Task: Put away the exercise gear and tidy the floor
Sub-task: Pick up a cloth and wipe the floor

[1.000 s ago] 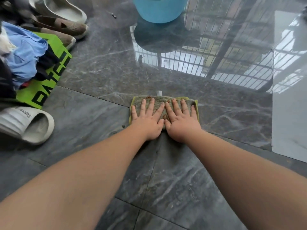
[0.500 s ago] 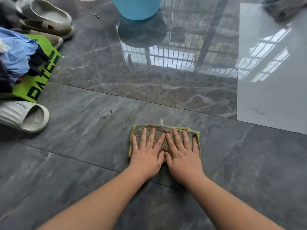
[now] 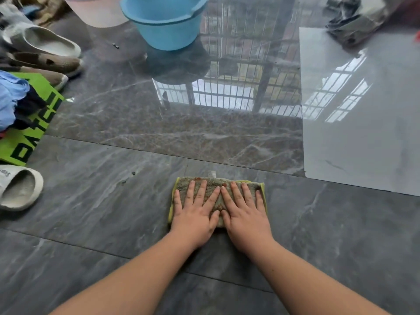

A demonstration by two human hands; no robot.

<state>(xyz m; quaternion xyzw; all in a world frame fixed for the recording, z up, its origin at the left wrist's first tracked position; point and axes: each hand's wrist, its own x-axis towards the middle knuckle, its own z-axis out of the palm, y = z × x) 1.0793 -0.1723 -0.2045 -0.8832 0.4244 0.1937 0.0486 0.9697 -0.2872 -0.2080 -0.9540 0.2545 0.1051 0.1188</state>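
A folded, dirty grey-green cloth (image 3: 216, 183) with a yellow edge lies flat on the dark marble floor (image 3: 113, 201). My left hand (image 3: 196, 215) presses its left half with straight, spread fingers. My right hand (image 3: 244, 215) presses the right half the same way, thumbs almost touching. The near part of the cloth is hidden under my palms.
A blue bucket (image 3: 166, 21) and a pale basin (image 3: 97, 10) stand at the back. Slippers (image 3: 19, 187) and shoes (image 3: 43, 42) line the left edge beside a green bag (image 3: 34, 133) with clothes. A crumpled dark bundle (image 3: 354, 19) lies far right on a light tile (image 3: 363, 133).
Both hands have drawn the cloth back towards me across the tile joint; the bucket and the reflections now sit farther from the cloth.
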